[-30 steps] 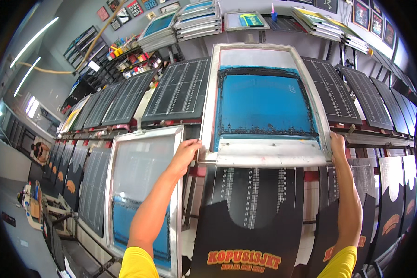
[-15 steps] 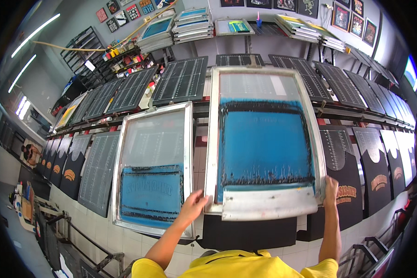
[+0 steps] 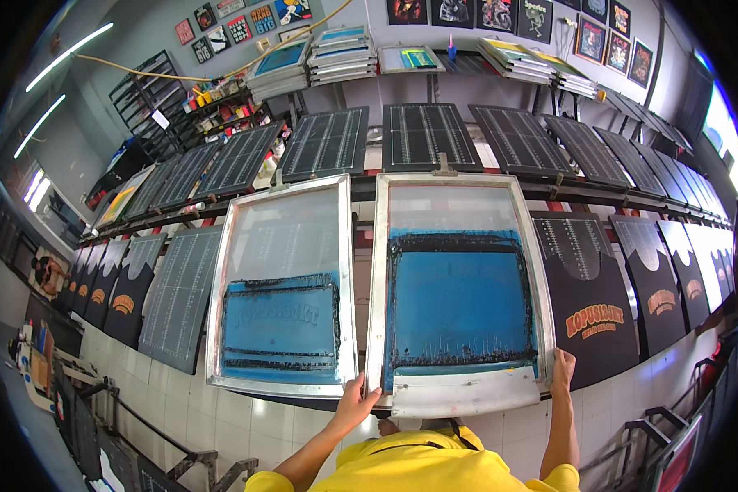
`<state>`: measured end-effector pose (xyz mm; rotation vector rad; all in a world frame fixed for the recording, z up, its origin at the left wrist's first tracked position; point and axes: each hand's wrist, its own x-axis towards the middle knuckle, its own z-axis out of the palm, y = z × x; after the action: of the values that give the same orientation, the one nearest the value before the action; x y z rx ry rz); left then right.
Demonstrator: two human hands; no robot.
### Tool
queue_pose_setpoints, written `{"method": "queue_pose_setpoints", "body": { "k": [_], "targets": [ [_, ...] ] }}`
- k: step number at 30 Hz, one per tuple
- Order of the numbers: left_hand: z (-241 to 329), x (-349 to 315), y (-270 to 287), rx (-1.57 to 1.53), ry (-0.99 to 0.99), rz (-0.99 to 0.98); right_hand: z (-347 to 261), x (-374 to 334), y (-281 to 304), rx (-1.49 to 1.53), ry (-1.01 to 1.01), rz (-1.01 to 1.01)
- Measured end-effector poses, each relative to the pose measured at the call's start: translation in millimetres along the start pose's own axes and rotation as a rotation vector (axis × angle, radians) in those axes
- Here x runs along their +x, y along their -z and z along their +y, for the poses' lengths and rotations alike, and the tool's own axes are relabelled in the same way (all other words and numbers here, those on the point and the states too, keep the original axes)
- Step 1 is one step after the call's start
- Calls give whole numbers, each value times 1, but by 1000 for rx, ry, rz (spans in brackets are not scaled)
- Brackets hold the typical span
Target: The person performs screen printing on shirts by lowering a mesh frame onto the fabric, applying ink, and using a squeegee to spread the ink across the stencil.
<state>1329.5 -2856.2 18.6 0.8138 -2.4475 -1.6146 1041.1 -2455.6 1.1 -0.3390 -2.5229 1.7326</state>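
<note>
Hands hold a frame containing part-blue mesh.

Large arched lettering in red and orange, with a smaller line beneath it, is borne by the black shirt at right. Similar arched prints are carried by the dark shirt beyond it and, at far left, by another shirt, where the letters are too small to be read. Faint raised lettering is seen in the blue field of the left-hand screen. Bold block lettering is displayed on the coloured wall panels.
</note>
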Motion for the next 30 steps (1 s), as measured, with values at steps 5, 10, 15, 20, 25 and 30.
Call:
{"method": "queue_pose_setpoints", "body": {
  "k": [5,10,15,20,25,30],
  "targets": [
    [25,-2,12,99,66,-96,-2,-2,-1,-41,26,-33],
    [22,1,4,148,70,-196,23,11,-3,-128,80,20],
    [41,1,3,213,75,-235,30,11,-8,-252,241,165],
    [34,1,0,189,-33,-155,21,9,-7,-331,205,60],
    [37,-4,0,304,-32,-194,11,-1,10,-481,409,102],
    [44,-10,4,401,44,-204,-66,-63,10,-611,760,-239]
  ]
}}
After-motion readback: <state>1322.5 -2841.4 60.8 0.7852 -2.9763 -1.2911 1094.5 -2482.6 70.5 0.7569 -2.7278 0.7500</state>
